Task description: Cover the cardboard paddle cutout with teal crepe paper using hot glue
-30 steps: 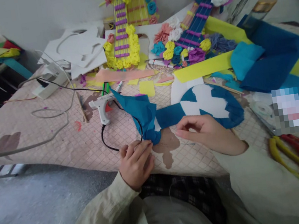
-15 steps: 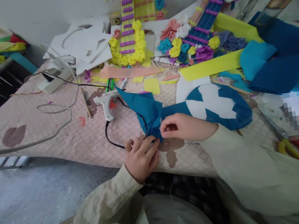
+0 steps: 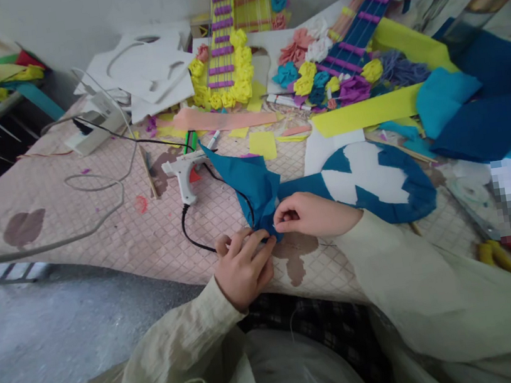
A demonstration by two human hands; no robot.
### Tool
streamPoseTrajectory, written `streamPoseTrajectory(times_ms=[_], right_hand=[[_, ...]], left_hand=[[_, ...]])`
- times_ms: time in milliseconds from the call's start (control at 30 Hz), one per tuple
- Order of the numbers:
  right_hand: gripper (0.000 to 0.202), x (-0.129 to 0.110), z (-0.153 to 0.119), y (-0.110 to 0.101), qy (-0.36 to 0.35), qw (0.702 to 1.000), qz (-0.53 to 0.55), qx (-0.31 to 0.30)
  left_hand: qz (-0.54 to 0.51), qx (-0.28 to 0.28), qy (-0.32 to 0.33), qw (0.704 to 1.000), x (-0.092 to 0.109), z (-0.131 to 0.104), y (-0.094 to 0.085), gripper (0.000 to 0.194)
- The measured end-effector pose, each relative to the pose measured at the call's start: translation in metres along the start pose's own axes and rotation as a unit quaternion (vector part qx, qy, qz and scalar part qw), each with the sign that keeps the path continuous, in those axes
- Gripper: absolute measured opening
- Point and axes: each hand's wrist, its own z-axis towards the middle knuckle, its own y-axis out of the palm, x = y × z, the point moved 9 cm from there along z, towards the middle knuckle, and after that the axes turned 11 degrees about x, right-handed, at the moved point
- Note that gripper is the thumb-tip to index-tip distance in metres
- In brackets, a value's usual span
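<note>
Blue paper (image 3: pixel 254 182) stands creased around the narrow end of a flat, guitar-like shape (image 3: pixel 372 178), whose round body is blue at the rim and white in the middle. My left hand (image 3: pixel 246 266) presses its fingertips on the paper's near edge. Just right of it, my right hand (image 3: pixel 313 214) has its fingers curled in a pinch at the same paper. A white glue gun (image 3: pixel 184 176) lies to the left, its black cord running behind my left hand and over the paper.
Decorated paper instruments, one yellow (image 3: pixel 221 50) and one blue (image 3: pixel 351 45), lie at the back. A power strip (image 3: pixel 97 128) with cables sits back left. Scissors (image 3: pixel 496 249) lie at the right, and yellow strips (image 3: pixel 368 111) behind the guitar-like shape.
The view has shifted slightly, so things on the table appear a little further right. Both hands stay at the blue paper, with the right forearm slightly lower and further left.
</note>
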Motion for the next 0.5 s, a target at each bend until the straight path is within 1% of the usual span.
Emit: streamPoseTrajectory(times_ms=[200,500], right_hand=[[0.012,-0.002,0.0016,-0.0001,-0.008,0.999,-0.023,0.021],[0.012,-0.0003,0.0021,0.0005,-0.007,0.998,-0.051,0.036]], left_hand=[[-0.005,0.007,0.007,1.0,0.0013,0.0022,-0.0012,0.028],[-0.011,0.0,0.007,1.0,0.0017,0.0024,-0.0011,0.03]])
